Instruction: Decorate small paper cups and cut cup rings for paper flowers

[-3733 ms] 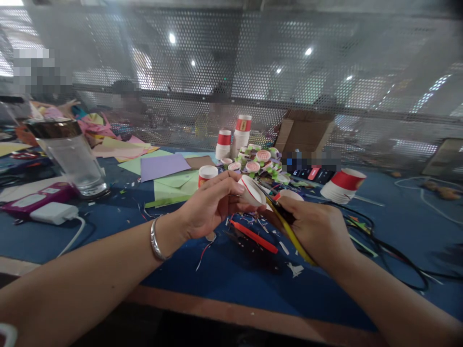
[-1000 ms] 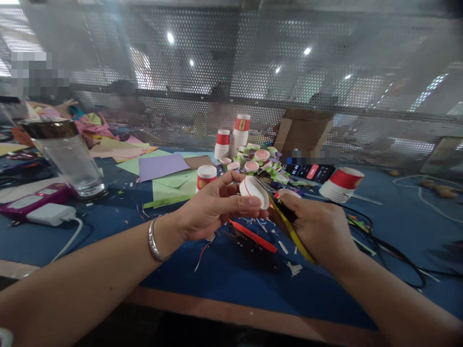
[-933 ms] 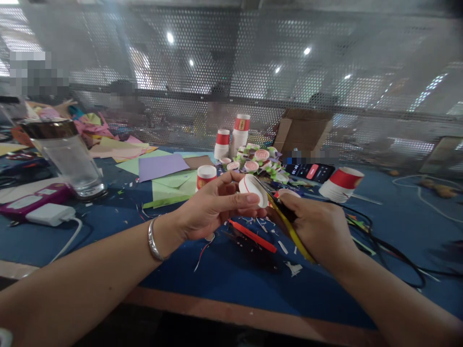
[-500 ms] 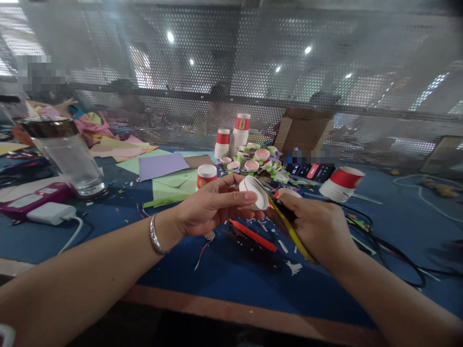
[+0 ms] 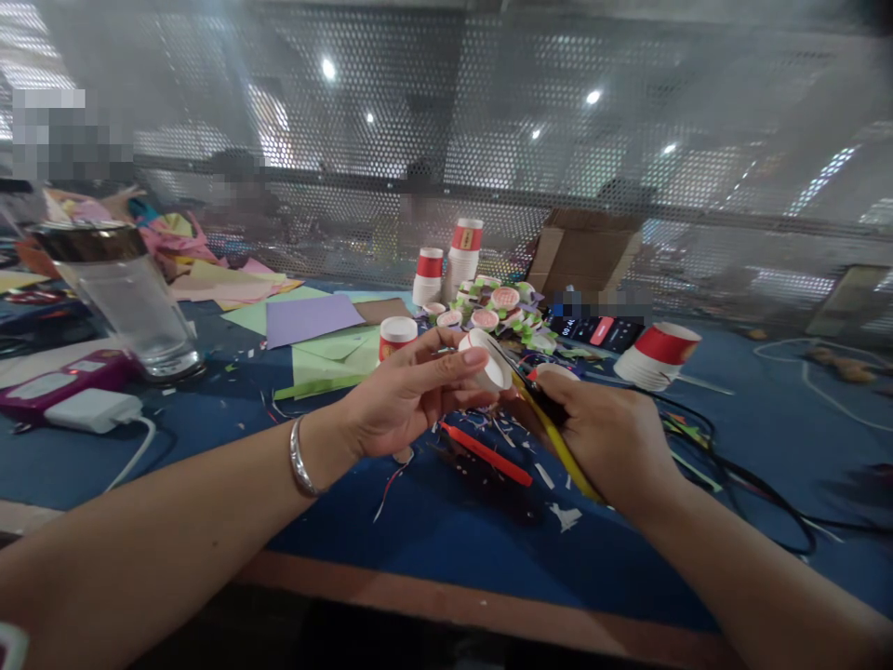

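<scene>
Between the thumb and fingers of my left hand (image 5: pixel 411 386) is a cut-down white paper cup (image 5: pixel 494 370), tilted so its hollow inside shows. My right hand (image 5: pixel 618 433) is wrapped around a pair of scissors (image 5: pixel 554 437) with yellow and black handles. Their blades lie against the cup's rim at its right side; how far apart the blades are I cannot make out. Behind my left hand stands a red and white paper cup (image 5: pixel 398 337). An orange-red pen-like tool (image 5: pixel 486 454) lies on the table below the hands, among white paper scraps (image 5: pixel 566 516).
Decorated cup pieces (image 5: pixel 503 302) are heaped ahead, near stacked paper cups (image 5: pixel 466 247). Another cup stack (image 5: pixel 658 355) leans at right beside a phone (image 5: pixel 601 330) and black cables (image 5: pixel 753 493). Coloured paper (image 5: pixel 313 321), a glass bottle (image 5: pixel 132 312) and a purple power strip (image 5: pixel 70 381) are at left.
The cut-down cup has turned slightly in my left hand, showing more of its inside. My left thumb has shifted a little up and left. The scissors stay at its rim.
</scene>
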`<state>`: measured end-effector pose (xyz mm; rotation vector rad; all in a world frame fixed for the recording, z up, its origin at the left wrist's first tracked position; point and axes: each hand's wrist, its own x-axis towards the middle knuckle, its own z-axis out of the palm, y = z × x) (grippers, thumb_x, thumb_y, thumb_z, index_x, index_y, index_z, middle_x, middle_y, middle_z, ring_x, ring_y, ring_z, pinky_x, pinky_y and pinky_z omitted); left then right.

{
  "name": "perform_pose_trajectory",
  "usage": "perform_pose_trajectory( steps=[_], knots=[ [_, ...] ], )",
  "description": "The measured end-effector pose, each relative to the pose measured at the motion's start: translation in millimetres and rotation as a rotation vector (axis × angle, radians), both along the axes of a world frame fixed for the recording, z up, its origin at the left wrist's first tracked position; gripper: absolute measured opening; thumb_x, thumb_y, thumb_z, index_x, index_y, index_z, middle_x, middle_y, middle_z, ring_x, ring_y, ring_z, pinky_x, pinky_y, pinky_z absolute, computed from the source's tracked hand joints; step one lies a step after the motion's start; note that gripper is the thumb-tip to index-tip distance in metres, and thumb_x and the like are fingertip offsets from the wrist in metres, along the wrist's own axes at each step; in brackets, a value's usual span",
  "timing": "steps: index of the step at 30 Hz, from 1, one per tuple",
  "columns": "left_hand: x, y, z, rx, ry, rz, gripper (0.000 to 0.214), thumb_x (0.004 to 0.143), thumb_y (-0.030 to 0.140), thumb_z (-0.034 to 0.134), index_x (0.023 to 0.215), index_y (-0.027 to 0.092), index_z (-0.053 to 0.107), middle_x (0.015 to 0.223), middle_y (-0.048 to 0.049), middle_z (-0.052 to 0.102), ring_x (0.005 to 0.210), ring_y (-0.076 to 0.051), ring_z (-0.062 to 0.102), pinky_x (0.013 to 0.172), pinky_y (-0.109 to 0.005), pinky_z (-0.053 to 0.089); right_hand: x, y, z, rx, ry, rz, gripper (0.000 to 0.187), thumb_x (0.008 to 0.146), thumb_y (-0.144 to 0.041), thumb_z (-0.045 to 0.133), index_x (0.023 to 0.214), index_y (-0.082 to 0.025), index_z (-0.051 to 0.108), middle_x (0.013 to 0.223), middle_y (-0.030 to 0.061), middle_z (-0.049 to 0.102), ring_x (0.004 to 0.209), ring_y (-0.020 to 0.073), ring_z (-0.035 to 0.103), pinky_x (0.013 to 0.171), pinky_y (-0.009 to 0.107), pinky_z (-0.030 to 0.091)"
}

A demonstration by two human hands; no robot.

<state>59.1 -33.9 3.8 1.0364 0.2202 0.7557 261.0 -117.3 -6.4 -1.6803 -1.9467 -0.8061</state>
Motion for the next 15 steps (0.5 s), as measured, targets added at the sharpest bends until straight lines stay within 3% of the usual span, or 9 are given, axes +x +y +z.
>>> perform_pose_trajectory(
  steps=[7, 15],
  knots=[
    [-0.9, 0.2, -0.3, 0.020, 0.001, -0.120, 0.039, 0.075, 0.028, 0.087, 0.087, 0.020, 0.051, 0.079, 0.0012, 0.074, 0.082, -0.018, 0.078, 0.083, -0.027, 0.060, -1.4, -3.6, 0.7, -0.065, 0.061, 0.022, 0.043, 0.095, -0.052, 0.050, 0.071, -0.019, 0.063, 0.051, -0.0017, 0.053, 0.045, 0.0144, 0.053, 0.048, 0.024, 0.025],
    [-0.4, -0.6, 0.1, 0.016, 0.011, -0.114, 0.034, 0.080, 0.031, 0.083, 0.088, 0.018, 0.053, 0.085, -0.0018, 0.075, 0.090, -0.021, 0.079, 0.084, -0.025, 0.059, -1.9, -2.9, 1.1, 0.006, 0.022, 0.032, 0.049, 0.098, -0.052, 0.043, 0.067, -0.021, 0.065, 0.047, -0.0017, 0.046, 0.043, 0.0146, 0.045, 0.047, 0.026, 0.022]
  ],
)
